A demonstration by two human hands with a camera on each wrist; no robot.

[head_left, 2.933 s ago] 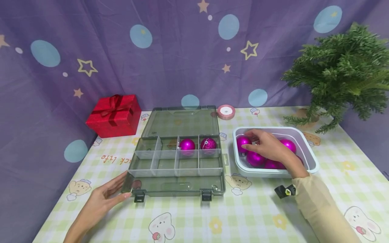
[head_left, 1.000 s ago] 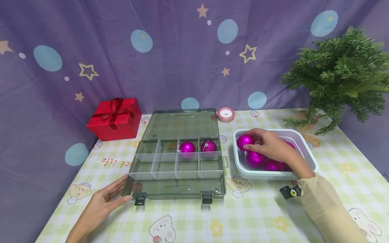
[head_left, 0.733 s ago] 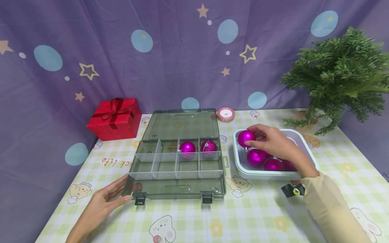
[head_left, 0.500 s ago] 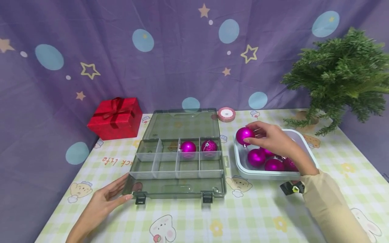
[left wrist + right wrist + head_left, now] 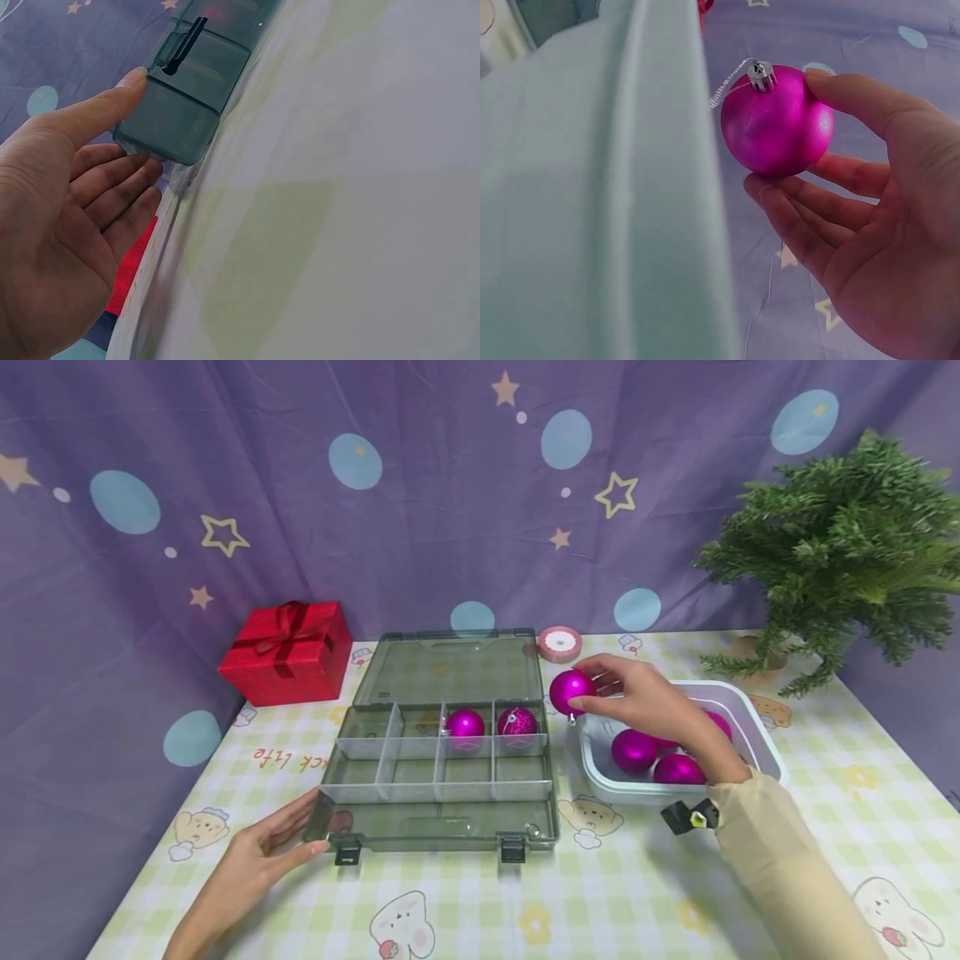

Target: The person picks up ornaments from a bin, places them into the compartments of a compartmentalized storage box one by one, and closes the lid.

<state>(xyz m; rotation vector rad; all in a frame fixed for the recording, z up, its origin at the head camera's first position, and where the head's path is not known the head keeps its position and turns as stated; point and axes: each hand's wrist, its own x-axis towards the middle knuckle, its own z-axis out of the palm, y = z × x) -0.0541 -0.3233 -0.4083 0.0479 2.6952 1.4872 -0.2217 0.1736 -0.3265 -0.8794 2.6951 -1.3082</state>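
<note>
In the head view my right hand (image 5: 637, 693) holds a shiny magenta Christmas ball (image 5: 572, 692) by its side, between thumb and fingers. Its silver cap (image 5: 762, 76) with a loop of string shows in the right wrist view. The ball is past the left rim of a pale blue tub (image 5: 637, 792). Several more magenta balls (image 5: 633, 750) lie in that tub. A grey see-through divided box (image 5: 442, 820) stands with its lid up; a smooth ball (image 5: 465, 725) and a glittery ball (image 5: 517, 722) sit in its back compartments. My left hand (image 5: 82, 195) rests at its front left corner, thumb on the edge, fingers loosely extended.
A red gift box (image 5: 288, 656) with a bow stands at the back left. Behind the divided box lies a pink ribbon roll (image 5: 559, 644). An artificial fir tree (image 5: 840, 552) leans over the back right. A purple curtain (image 5: 450, 543) hangs behind the checked tablecloth (image 5: 465, 902).
My right hand has taken a magenta ball out of the tub, lifting it and bringing it left over the rim. My left hand has stayed at the box's corner.
</note>
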